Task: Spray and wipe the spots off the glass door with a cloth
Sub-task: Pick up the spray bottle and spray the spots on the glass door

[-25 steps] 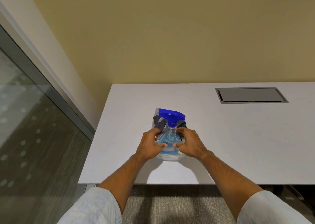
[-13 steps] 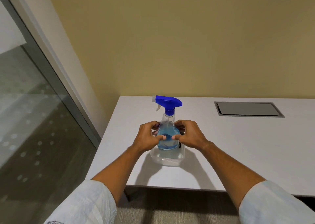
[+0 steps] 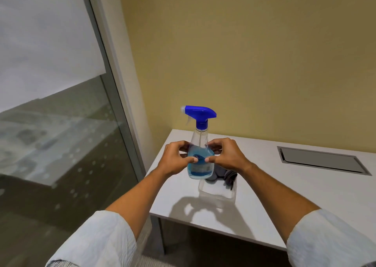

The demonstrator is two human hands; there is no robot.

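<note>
One clear plastic spray bottle with a blue trigger head and blue liquid in its lower half is held upright above the white worktop, gripped from both sides: the left hand and the right hand each curl fingers and thumb round its body, thumbs nearly meeting across the label. The bottle's long axis runs vertical, and its nozzle points left, toward the single glass door, whose lower pane carries rows of pale spots beneath a frosted upper band. Below and just right of the bottle sits one clear plastic tray on the worktop, holding one crumpled grey cloth, partly hidden behind the bottle and right hand. One grey rectangular hatch lies flush in the worktop, well apart to the right. A yellow wall stands behind.
</note>
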